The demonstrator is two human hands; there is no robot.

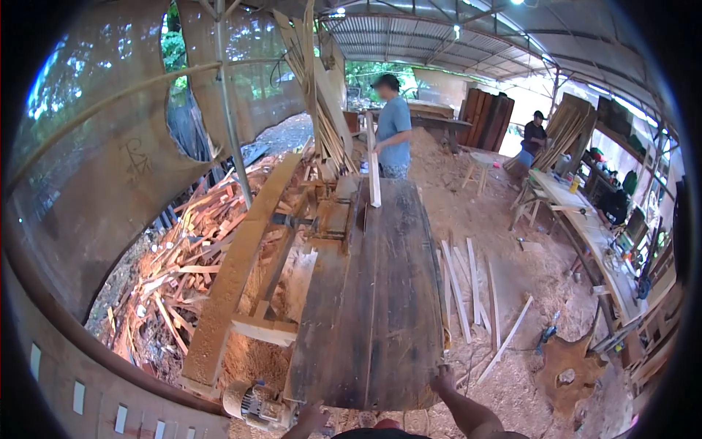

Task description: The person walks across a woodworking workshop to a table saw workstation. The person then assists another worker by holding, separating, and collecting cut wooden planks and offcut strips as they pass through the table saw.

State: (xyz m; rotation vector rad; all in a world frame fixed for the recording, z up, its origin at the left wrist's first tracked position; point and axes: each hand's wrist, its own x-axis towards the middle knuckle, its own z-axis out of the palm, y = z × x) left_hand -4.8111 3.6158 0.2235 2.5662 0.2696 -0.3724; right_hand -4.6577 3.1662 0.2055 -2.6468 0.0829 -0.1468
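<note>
My left hand (313, 418) is low in the head view, by the near left corner of a dark plank-topped saw table (395, 314). Its fingers look loosely stretched, with nothing seen in them. An electric motor (257, 406) sits just left of that hand. At the near right corner of the table, my right hand (442, 382) rests against the edge with its fingers apart, as far as they show. At the table's far end a person in a blue shirt (395, 132) holds a pale wooden strip (374, 164) that stands tilted on the top.
A long wooden beam (245, 271) runs along the left of the table, beside a heap of offcuts (194, 256). Several strips (457, 293) lie on the sawdust floor at right. A workbench (585, 219) stands farther right, near another person (534, 135). A wood slab (567, 377) lies nearby.
</note>
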